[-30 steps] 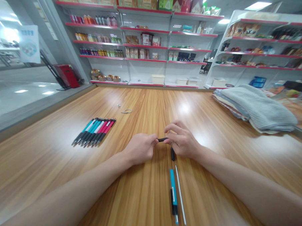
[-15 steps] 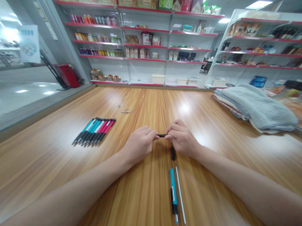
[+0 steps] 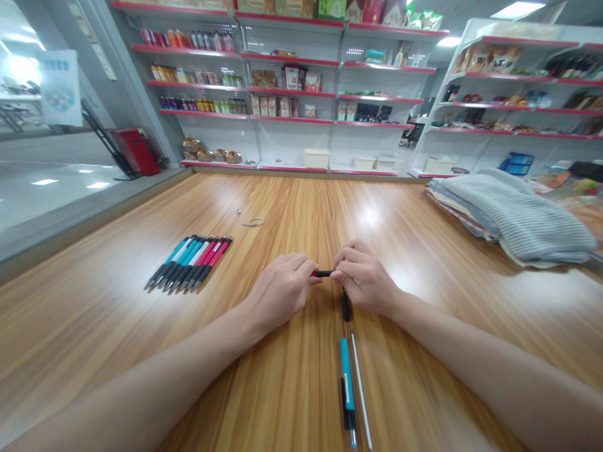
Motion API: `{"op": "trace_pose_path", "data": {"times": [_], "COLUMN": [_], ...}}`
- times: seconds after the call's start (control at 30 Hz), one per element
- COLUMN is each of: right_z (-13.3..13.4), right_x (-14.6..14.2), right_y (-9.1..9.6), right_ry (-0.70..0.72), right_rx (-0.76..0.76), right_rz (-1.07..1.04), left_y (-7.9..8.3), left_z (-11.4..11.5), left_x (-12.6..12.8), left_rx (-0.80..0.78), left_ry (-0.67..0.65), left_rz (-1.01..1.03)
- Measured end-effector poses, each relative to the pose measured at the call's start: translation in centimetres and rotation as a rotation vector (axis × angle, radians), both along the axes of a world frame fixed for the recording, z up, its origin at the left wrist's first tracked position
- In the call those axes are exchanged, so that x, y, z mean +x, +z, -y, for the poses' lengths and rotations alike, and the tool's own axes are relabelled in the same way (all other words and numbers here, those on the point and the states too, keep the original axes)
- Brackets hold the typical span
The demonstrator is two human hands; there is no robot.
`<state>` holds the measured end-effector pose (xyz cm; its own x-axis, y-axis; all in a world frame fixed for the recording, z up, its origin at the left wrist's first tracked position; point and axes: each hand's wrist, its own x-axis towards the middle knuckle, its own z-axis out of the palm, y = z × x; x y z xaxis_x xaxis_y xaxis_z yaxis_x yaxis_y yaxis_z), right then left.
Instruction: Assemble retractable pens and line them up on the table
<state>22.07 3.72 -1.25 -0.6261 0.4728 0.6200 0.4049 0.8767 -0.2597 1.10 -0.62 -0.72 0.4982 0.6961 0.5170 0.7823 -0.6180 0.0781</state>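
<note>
My left hand (image 3: 280, 292) and my right hand (image 3: 365, 276) meet over the wooden table (image 3: 136, 340), both pinching a short black pen part (image 3: 324, 273) held level between the fingertips. Just below my right hand lies another small black pen piece (image 3: 345, 305) on the table. Closer to me lie a blue pen barrel (image 3: 347, 385) with a black clip and a thin white refill (image 3: 360, 390), side by side.
A row of several assembled pens (image 3: 188, 261), teal and pink, lies to the left. A small ring (image 3: 237, 211) and a wire loop (image 3: 254, 222) lie beyond them. Folded striped cloths (image 3: 515, 216) are piled at the right. Store shelves (image 3: 285, 87) stand behind the table.
My two hands have drawn closer together on the black part, so less of it shows between the fingers. The pieces on the table have not moved.
</note>
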Motion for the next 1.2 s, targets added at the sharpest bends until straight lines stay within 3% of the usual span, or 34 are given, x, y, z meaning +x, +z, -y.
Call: {"op": "trace_pose_path", "data": {"times": [0.23, 0.63, 0.87, 1.2], "right_z": [0.16, 0.14, 0.18, -0.12], "right_x": [0.09, 0.05, 0.11, 0.54], "right_y": [0.16, 0.01, 0.28, 0.29], "right_ry": [0.004, -0.003, -0.005, -0.04], "right_rx": [0.015, -0.001, -0.005, 0.018], "right_rz": [0.027, -0.002, 0.006, 0.061], "left_y": [-0.44, -0.47, -0.62, -0.69], "left_z": [0.02, 0.08, 0.2, 0.07], "left_x": [-0.13, 0.0, 0.02, -0.19], "left_rx": [-0.06, -0.022, -0.173, -0.198], "left_ry": [-0.008, -0.02, -0.027, -0.004], "left_rz": [0.017, 0.03, 0.046, 0.039]}}
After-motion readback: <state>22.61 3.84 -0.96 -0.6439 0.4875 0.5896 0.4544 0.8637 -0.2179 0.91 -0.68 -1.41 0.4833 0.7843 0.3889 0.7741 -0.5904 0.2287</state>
